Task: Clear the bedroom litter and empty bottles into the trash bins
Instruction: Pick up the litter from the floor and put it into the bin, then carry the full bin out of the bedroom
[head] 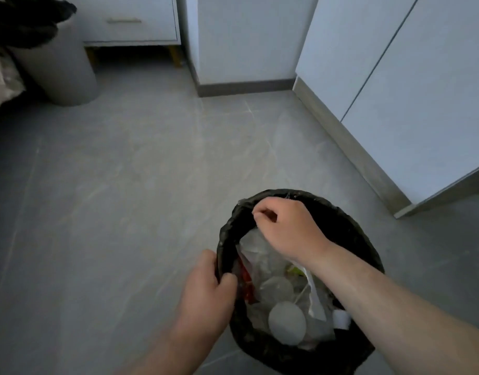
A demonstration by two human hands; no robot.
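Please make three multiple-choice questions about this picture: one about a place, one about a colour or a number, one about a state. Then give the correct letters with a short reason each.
1. Where is the grey bin?
A. far left, near the white nightstand
B. under the right hand
C. inside the wardrobe

2. What colour is the bag lining the near bin?
A. white
B. black
C. blue

3. What is the state of the near bin?
A. empty
B. tipped over
C. holding litter

Answers:
1 A, it stands beside the nightstand.
2 B, the left hand and right hand pinch its black rim.
3 C, clear plastic litter fills it.
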